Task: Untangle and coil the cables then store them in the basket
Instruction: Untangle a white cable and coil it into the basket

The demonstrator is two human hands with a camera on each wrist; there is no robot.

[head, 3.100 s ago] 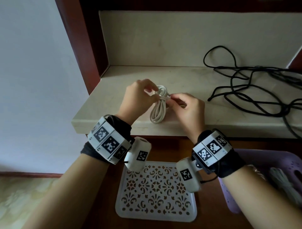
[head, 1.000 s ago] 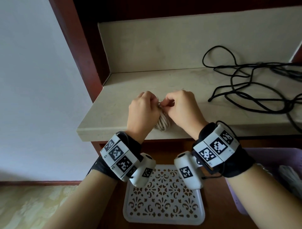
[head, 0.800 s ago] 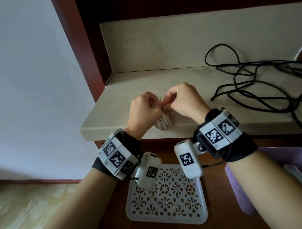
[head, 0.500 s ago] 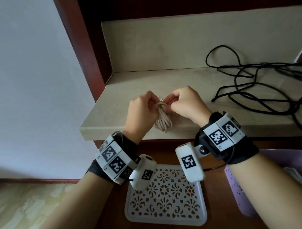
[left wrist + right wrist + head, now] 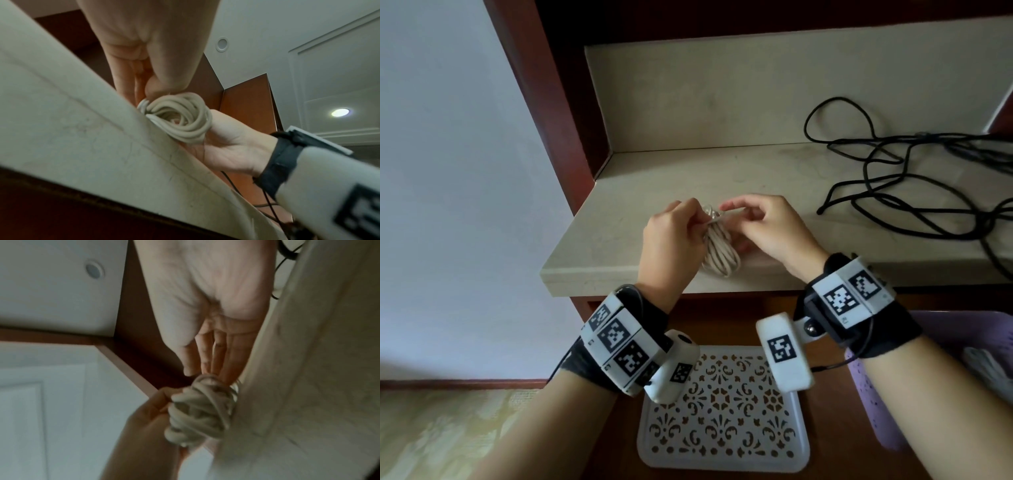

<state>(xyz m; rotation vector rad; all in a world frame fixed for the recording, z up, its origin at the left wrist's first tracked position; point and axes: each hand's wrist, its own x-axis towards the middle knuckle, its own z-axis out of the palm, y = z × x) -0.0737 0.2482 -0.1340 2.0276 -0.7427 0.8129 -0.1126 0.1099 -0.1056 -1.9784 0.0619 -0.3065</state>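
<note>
A coiled white cable lies on the pale stone shelf near its front edge. My left hand grips the coil's upper part from the left. My right hand pinches the cable's loose end at the top of the coil, thumb and forefinger together. In the left wrist view the white cable coil shows its round loops under my thumb. The right wrist view has the bundled white cable between both hands. A tangled black cable sprawls over the shelf's right side. The purple basket stands low at the right.
A white perforated tray sits on the dark wooden surface below the shelf. A red-brown wooden frame borders the shelf on the left. Something white lies inside the basket at the right edge.
Over the last second my hands have stayed at the coil's top. My right hand has shifted slightly right and now pinches the cable end with thumb and forefinger.
</note>
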